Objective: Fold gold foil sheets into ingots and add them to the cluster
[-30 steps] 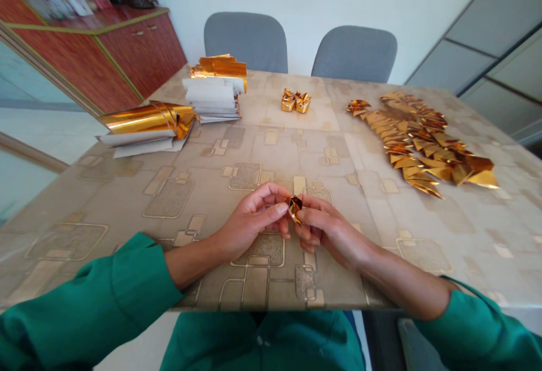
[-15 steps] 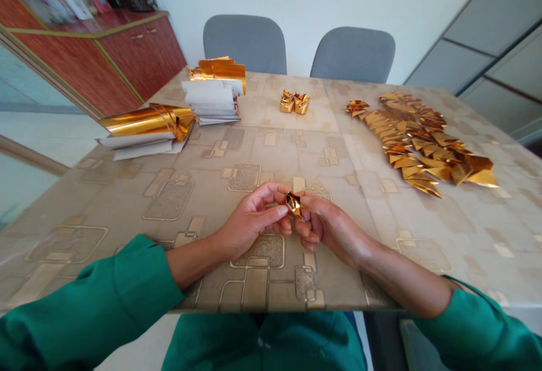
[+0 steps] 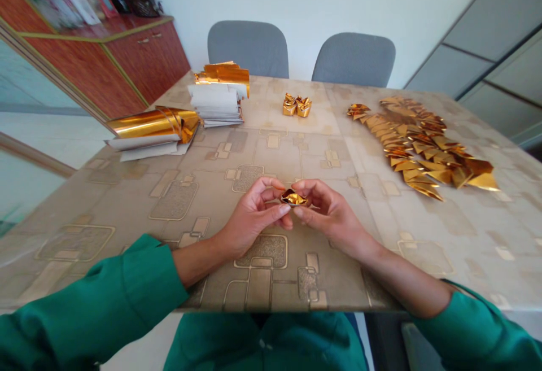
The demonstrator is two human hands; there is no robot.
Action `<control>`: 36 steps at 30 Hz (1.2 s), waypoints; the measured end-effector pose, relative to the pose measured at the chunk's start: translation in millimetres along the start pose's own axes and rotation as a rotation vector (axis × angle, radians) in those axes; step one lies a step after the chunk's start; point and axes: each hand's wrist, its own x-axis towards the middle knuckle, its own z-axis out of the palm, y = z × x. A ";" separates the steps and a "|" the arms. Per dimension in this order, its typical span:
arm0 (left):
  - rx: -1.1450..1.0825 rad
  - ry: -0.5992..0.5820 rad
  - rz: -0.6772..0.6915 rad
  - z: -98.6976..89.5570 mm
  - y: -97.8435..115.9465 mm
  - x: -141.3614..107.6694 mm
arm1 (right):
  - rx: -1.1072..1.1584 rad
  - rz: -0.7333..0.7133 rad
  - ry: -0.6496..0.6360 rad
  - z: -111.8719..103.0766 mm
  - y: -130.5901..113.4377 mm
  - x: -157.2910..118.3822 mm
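While my left hand (image 3: 256, 215) pinches one end of a small gold foil piece (image 3: 294, 197), my right hand (image 3: 334, 213) pinches the other, each thumb on the near side and the fingers curled toward the far side. The foil piece sits between the two sets of fingertips, its top open in a hollow with shiny, crinkled gold inside; whether its underside touches the counter (image 3: 279, 162) I cannot tell. I judge the step in hand to be shaping, since a pinch at both ends suits forming that hollow. The next move, as I see it, calls for light, even pressure from both thumbs, because foil this thin would likely crease if squeezed hard.

Straight beyond the foil piece, well apart from it, two puffed gold shapes (image 3: 304, 108) stand side by side. Beyond it and to its left is a stack of pale sheets (image 3: 215, 100) with gold showing at the top; farther left of it, a gold bundle (image 3: 146, 124) lies on more pale sheets. Beyond it to the right spreads a heap of folded gold pieces (image 3: 429, 152), pointed and overlapping. Farthest beyond it stand two grey chairs (image 3: 249, 49).
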 end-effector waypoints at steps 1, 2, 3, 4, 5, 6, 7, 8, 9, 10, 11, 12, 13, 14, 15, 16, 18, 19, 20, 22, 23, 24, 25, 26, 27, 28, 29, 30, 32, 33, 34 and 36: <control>0.007 0.000 0.008 -0.2 0.0 0.2 | -0.015 -0.037 0.017 -0.1 1.8 0.9; -0.001 0.006 0.004 -0.4 0.1 0.2 | -0.033 -0.067 0.029 -0.3 3.4 1.5; -0.025 0.016 -0.011 -0.4 0.4 0.2 | -0.055 -0.087 0.035 -0.6 4.8 2.0; -0.064 0.022 -0.038 -0.3 0.8 0.0 | -0.080 -0.099 0.038 -1.0 6.0 2.2; -0.112 0.025 -0.072 -0.2 1.2 -0.3 | -0.105 -0.106 0.039 -1.4 7.1 2.3; -0.164 0.025 -0.107 -0.1 1.7 -0.7 | -0.129 -0.110 0.041 -1.7 7.9 2.2; -0.213 0.024 -0.140 0.0 2.1 -1.1 | -0.150 -0.110 0.042 -1.9 8.6 2.0; -0.256 0.022 -0.167 0.0 2.5 -1.6 | -0.165 -0.108 0.041 -1.9 9.0 1.9; -0.292 0.022 -0.190 0.0 2.9 -1.9 | -0.175 -0.103 0.038 -1.7 9.1 1.7; -0.320 0.026 -0.210 -0.1 3.3 -2.1 | -0.182 -0.094 0.037 -1.4 8.9 1.6; -0.343 0.028 -0.225 -0.3 3.7 -2.2 | -0.184 -0.083 0.036 -1.1 8.2 1.6; -0.359 0.028 -0.237 -0.5 4.1 -2.1 | -0.178 -0.073 0.035 -1.0 7.0 1.5; -0.368 0.027 -0.242 -0.8 4.6 -1.8 | -0.158 -0.060 0.028 -1.1 5.4 1.4; -0.370 0.027 -0.241 -1.2 5.1 -1.4 | -0.124 -0.042 0.008 -1.5 3.4 1.2; -0.362 0.026 -0.237 -1.5 5.6 -0.8 | -0.078 -0.015 -0.023 -2.3 1.2 0.8; -0.347 0.024 -0.229 -1.9 5.9 -0.2 | -0.021 0.023 -0.060 -3.4 -1.2 0.3; -0.302 0.019 -0.211 -2.4 5.9 0.7 | 0.103 0.121 -0.128 -5.5 -5.8 -1.2; -0.279 0.008 -0.208 -2.5 5.5 1.0 | 0.144 0.166 -0.151 -6.2 -7.8 -2.0; -0.257 -0.006 -0.211 -2.3 4.8 1.0 | 0.164 0.200 -0.162 -6.4 -9.4 -2.7; -0.220 -0.035 -0.228 -1.5 3.0 0.5 | 0.148 0.225 -0.159 -5.3 -11.5 -3.4; -0.205 -0.047 -0.239 -1.0 1.9 0.0 | 0.124 0.223 -0.151 -4.1 -12.1 -3.3; -0.193 -0.056 -0.244 -0.4 1.0 -0.5 | 0.102 0.220 -0.143 -2.6 -12.5 -3.0; -0.184 -0.063 -0.245 0.1 0.2 -1.0 | 0.088 0.216 -0.133 -1.1 -12.7 -2.4; -0.178 -0.071 -0.243 0.6 -0.5 -1.5 | 0.080 0.214 -0.126 0.3 -12.8 -1.7; -0.176 -0.078 -0.240 0.8 -1.0 -1.9 | 0.073 0.213 -0.123 1.5 -12.8 -1.1; -0.175 -0.084 -0.239 0.9 -1.3 -2.2 | 0.067 0.213 -0.123 2.5 -12.7 -0.6; -0.175 -0.088 -0.241 0.8 -1.5 -2.4 | 0.061 0.214 -0.122 3.2 -12.7 -0.2; -0.180 -0.092 -0.246 0.6 -1.5 -2.6 | 0.060 0.214 -0.119 3.7 -12.6 -0.1; -0.197 -0.106 -0.264 0.0 -1.1 -2.6 | 0.073 0.219 -0.115 4.0 -12.7 -0.4; -0.208 -0.115 -0.273 -0.3 -0.9 -2.5 | 0.080 0.222 -0.117 3.9 -12.7 -0.8; -0.218 -0.124 -0.280 -0.5 -0.7 -2.4 | 0.083 0.225 -0.122 3.8 -12.7 -1.2; -0.231 -0.138 -0.288 -1.0 -0.8 -2.1 | 0.074 0.227 -0.129 3.7 -12.4 -1.6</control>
